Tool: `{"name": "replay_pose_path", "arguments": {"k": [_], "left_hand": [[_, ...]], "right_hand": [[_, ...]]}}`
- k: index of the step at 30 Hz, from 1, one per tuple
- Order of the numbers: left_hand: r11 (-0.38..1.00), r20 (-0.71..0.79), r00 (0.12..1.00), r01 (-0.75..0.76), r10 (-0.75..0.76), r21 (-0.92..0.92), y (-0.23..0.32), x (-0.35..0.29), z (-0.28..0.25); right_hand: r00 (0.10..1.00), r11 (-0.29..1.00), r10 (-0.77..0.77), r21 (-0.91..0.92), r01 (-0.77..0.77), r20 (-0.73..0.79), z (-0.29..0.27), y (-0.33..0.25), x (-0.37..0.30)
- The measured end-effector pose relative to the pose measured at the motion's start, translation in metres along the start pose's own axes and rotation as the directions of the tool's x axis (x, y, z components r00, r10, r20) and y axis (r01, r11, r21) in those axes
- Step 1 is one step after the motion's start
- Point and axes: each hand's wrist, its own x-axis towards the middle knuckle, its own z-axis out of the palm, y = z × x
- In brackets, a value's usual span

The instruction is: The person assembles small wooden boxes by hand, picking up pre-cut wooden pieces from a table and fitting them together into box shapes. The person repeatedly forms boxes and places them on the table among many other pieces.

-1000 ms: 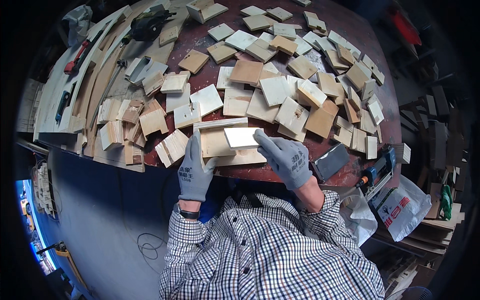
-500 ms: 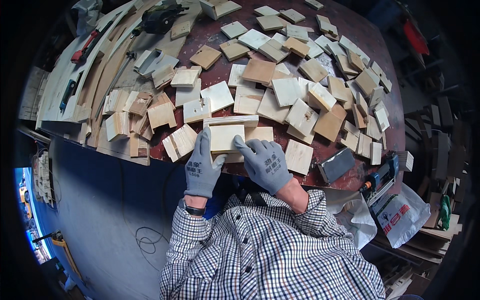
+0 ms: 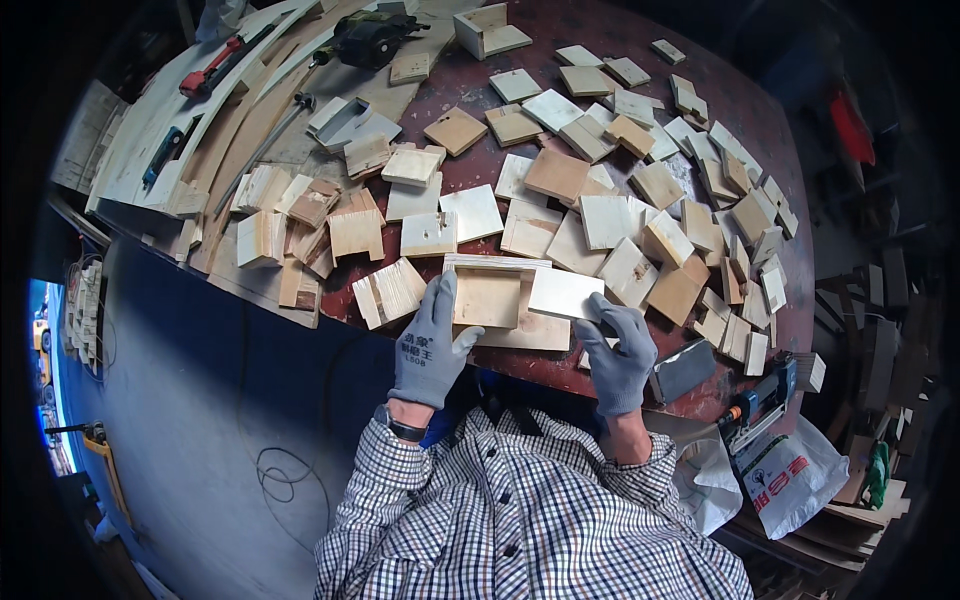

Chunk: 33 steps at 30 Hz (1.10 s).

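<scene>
Fingers on the gloved left hand [image 3: 430,345] lie flat and close together against the side of a small open wooden box [image 3: 490,295] at the table's near edge; right hand [image 3: 618,350] pinches a pale square panel [image 3: 565,293] just beside it; looks like only this one frame is going together so far, with loads of loose wood squares [image 3: 610,220] left; slatted offcuts [image 3: 388,292] crowd the left, grey block [image 3: 683,370] sits by the right wrist.
</scene>
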Motion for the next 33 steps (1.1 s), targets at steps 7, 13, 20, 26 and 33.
{"name": "replay_pose_path", "arguments": {"k": [7,13,20,26,33], "left_hand": [[1.0,0.045,0.999,0.018,-0.018,0.008,0.003,0.0,-0.005],[0.99,-0.029,0.997,-0.078,0.075,-0.116,0.01,-0.004,-0.042],[0.923,0.0,1.0,0.002,-0.002,0.386,-0.064,-0.004,-0.071],[0.962,0.123,0.99,0.037,-0.072,0.269,-0.105,0.015,-0.053],[0.989,-0.01,0.995,0.098,-0.098,0.107,-0.113,0.012,-0.044]], "right_hand": [[0.953,0.963,0.271,0.055,-0.265,-0.136,-0.026,0.016,0.037],[0.974,0.969,-0.16,-0.162,0.186,0.16,0.021,0.013,0.117],[0.873,0.909,-0.193,-0.254,0.332,0.449,0.116,0.044,0.193],[0.775,0.895,-0.049,-0.317,0.314,0.63,0.143,0.032,0.198],[0.843,0.984,-0.178,0.072,0.165,0.508,0.077,-0.012,0.159]]}}
